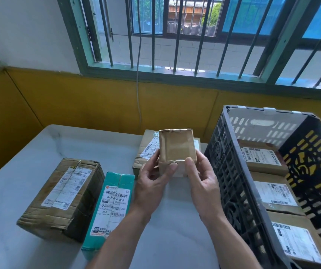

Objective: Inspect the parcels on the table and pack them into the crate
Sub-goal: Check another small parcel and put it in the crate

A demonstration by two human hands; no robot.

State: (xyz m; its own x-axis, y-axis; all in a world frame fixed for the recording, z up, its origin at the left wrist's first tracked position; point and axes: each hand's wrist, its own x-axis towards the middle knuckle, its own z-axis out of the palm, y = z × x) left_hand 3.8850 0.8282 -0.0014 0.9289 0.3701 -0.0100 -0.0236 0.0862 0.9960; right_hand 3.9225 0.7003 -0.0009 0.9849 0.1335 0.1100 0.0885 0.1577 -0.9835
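**Small parcel up in the air, crate filling up: what could bite here**

Watching through the head cam, nearest stuff first.

Both hands are raised over the white table (pixel 39 152). The left hand (pixel 153 183) and right hand (pixel 200 183) each pinch a lower corner of a small brown paper-wrapped parcel with glossy tape (pixel 177 150). Thumbs are on the face toward me, fingers behind. It's held upright, clear of the tabletop, just left of the crate. Looks like the inspect step to me.

Worry one: that's a fingertip hold, low down on a taped surface that looks slick. Tipping it to check another face could let it slide out and drop.

Left of the hands sits a teal cardboard box with a white shipping label (pixel 109 206). Just beside that is a big battered brown carton wrapped in tape (pixel 64 195). Behind the held parcel there's a brown labelled box (pixel 146 150), partly hidden. So three more waiting, I reckon.

Worry two: the black slatted plastic crate (pixel 233 181) on the right already has three brown labelled boxes (pixel 274 193) lined along its floor. The big carton may not fit beside them, and stacking it on top could bury labels or squash something. The crate wall also stands high next to the hands, so a low carry across could clip the rim and knock the parcel loose.
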